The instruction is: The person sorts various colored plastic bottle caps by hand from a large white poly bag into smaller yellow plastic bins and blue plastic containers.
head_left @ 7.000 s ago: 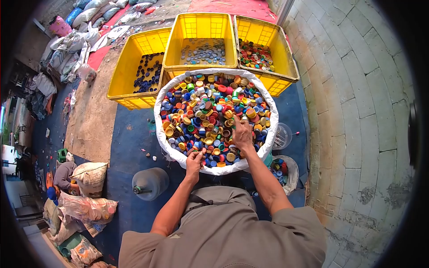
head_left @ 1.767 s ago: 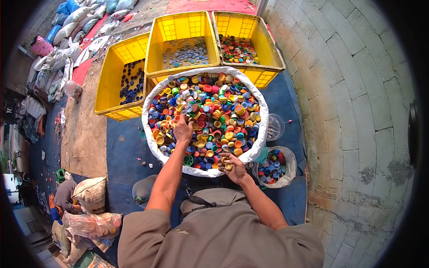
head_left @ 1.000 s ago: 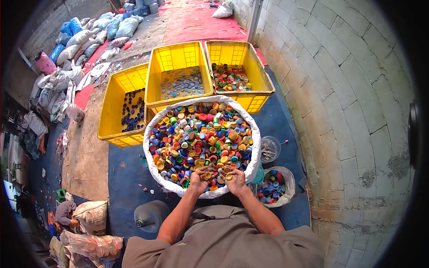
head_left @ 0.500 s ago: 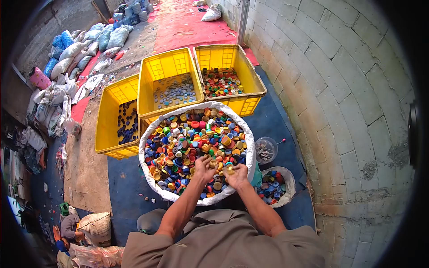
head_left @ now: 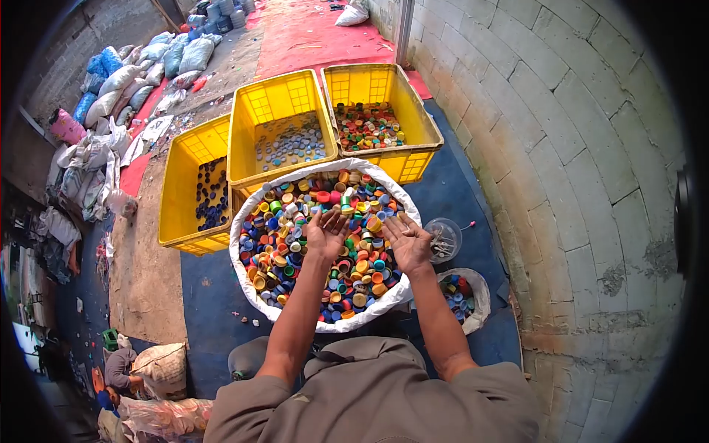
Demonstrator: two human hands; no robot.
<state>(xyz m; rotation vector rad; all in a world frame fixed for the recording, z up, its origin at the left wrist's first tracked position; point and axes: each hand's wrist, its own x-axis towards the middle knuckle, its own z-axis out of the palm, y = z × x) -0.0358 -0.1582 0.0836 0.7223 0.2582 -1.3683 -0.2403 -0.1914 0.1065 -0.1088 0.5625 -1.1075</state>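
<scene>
Over the near half of a white sack (head_left: 238,236), both of the person's hands hang just above the heap of mixed bottle caps (head_left: 288,221) that fills it. The left hand (head_left: 325,230) has its fingers spread and its grip released, with nothing held in it. The right hand (head_left: 408,240) is just beside it on the right, palm turned up and fingers apart. Its grip is also released and empty. The two hands are near each other but do not touch. The caps under them are orange, blue, red, green and white, and they reach almost to the sack's rim.

Beyond the sack, three yellow crates touch its far edge. The left crate (head_left: 177,199) holds dark blue caps, the middle crate (head_left: 273,103) pale grey ones, and the right crate (head_left: 427,127) a red and green mix. Right of the sack stands a clear tub (head_left: 445,238), and nearer than that is a small bag (head_left: 481,288) of caps. All of this rests on a blue mat (head_left: 214,288), with a block wall (head_left: 576,184) to the right. At the near left another person (head_left: 118,369) crouches by stuffed sacks.
</scene>
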